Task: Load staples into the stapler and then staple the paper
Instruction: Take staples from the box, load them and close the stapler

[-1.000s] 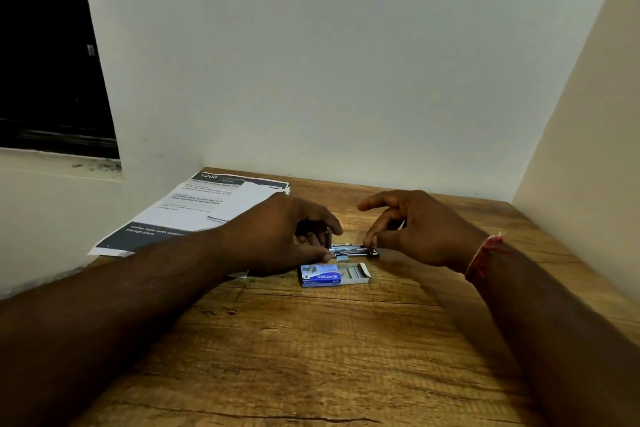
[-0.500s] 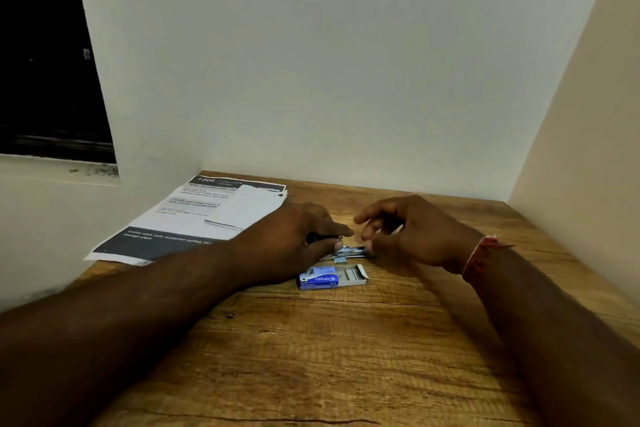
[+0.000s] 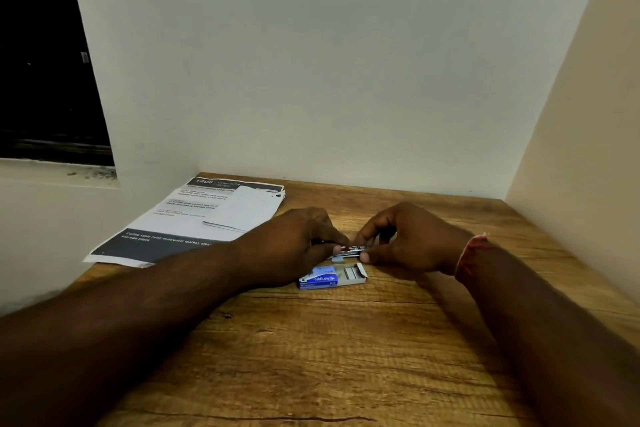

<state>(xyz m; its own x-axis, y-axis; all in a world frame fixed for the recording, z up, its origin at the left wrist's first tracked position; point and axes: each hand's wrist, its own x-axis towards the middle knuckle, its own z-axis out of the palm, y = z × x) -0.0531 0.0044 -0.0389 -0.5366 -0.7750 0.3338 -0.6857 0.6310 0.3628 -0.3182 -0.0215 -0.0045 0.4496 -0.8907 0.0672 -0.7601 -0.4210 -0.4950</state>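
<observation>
Pinching the small metal stapler (image 3: 349, 251) between left hand (image 3: 294, 246) and right hand (image 3: 412, 243), 1 at each end, just behind the open blue staple box (image 3: 318, 281), with printed paper (image 3: 214, 215) behind-left of that box.

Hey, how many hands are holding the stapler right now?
2. The left hand grips its left end and the right hand pinches its right end; the stapler shows only between them.
</observation>
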